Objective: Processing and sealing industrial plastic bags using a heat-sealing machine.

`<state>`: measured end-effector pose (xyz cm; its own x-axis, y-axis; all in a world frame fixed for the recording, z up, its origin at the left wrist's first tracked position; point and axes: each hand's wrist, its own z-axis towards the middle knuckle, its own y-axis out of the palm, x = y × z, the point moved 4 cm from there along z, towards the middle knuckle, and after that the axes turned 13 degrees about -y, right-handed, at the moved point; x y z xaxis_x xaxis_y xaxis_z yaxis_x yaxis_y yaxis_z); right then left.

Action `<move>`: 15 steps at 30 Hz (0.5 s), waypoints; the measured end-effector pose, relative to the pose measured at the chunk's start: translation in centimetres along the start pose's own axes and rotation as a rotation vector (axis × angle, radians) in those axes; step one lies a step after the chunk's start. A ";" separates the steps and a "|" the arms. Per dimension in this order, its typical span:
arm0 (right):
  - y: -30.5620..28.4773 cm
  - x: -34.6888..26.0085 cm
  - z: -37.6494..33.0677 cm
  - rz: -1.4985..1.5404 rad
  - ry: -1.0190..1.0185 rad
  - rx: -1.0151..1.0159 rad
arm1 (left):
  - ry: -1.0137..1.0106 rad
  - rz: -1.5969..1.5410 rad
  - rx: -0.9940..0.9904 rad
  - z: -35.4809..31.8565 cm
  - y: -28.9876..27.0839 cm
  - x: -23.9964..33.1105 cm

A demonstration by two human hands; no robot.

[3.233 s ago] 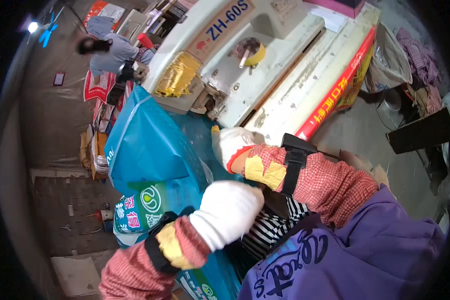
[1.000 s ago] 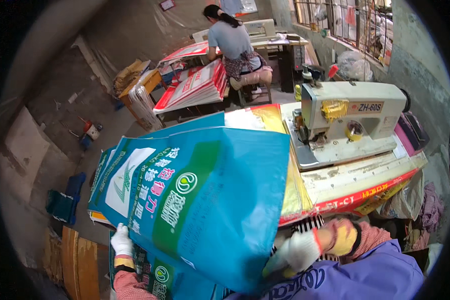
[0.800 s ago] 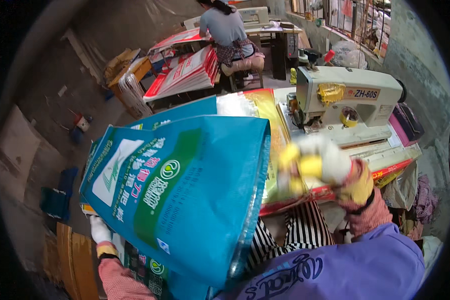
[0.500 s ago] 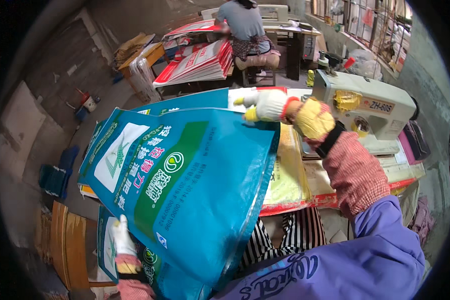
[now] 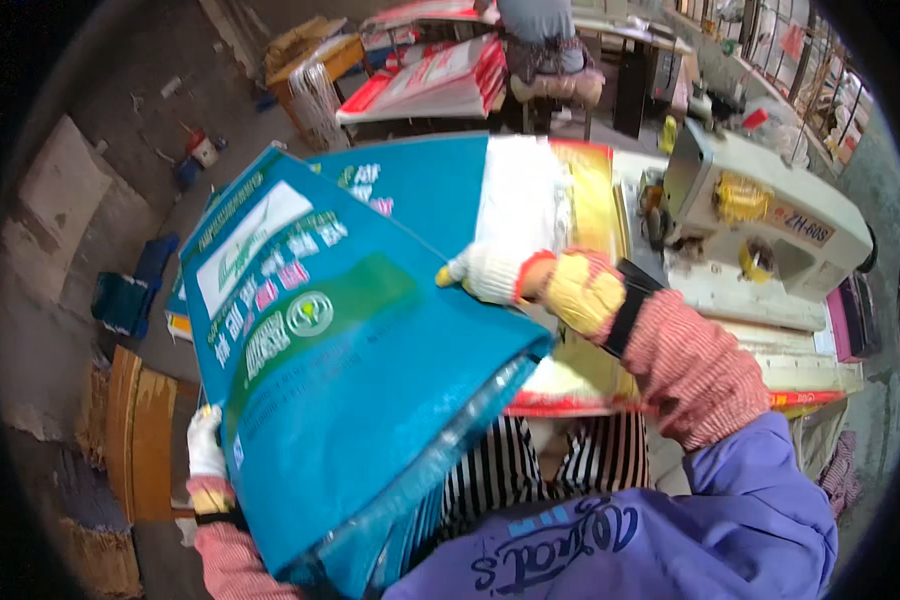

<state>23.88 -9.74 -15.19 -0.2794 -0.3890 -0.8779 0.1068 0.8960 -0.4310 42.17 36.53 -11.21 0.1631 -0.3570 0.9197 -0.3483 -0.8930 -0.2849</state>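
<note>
Two gloved hands bear on a stack of blue woven sacks (image 5: 340, 400), which tilts across the person's lap and lower left of the view, its open edges showing layered plastic at the near corner; the right hand (image 5: 495, 275), in a white glove with a yellow cuff, lies on the upper face of the stack near its far right edge, fingers curled down together against the material, whether pinching it I cannot tell; the left hand (image 5: 207, 450), also white-gloved, sits at the stack's lower left edge, mostly hidden behind it, so its grip cannot be told; more sacks, blue, white and yellow (image 5: 560, 190), lie flat on the table (image 5: 800, 365) beyond; a cream sewing machine (image 5: 760, 215) stands at the table's right.
</note>
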 end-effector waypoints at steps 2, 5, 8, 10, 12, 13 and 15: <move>3.5 2.3 3.2 0.004 0.001 -0.080 | 0.640 1.007 0.230 0.9 -4.3 -2.7; 2.8 1.2 -0.1 -0.255 -0.208 -0.021 | -0.339 -0.224 -0.176 -2.3 1.7 -3.5; 2.3 -0.8 -4.8 -0.396 -0.343 0.019 | -0.142 0.001 -0.087 -9.8 1.8 -6.0; 1.2 -3.7 -9.4 -0.635 -0.135 -0.037 | -0.315 -0.204 -0.132 -15.2 4.8 -4.3; 1.6 -2.4 -11.5 -0.596 -0.151 -0.013 | -0.236 -0.163 0.100 -18.7 6.5 -4.0; 1.4 -1.8 -12.7 -0.545 -0.157 0.038 | -0.214 -0.090 0.009 -18.8 6.1 -5.1; 2.4 -0.4 -13.8 -0.508 -0.174 0.104 | -0.215 -0.034 0.023 -18.5 5.5 -8.0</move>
<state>11.06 -4.47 -13.02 -0.1591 -0.8050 -0.5715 0.0961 0.5635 -0.8205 21.85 39.57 -15.12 0.3686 -0.3745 0.8508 -0.3183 -0.9108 -0.2630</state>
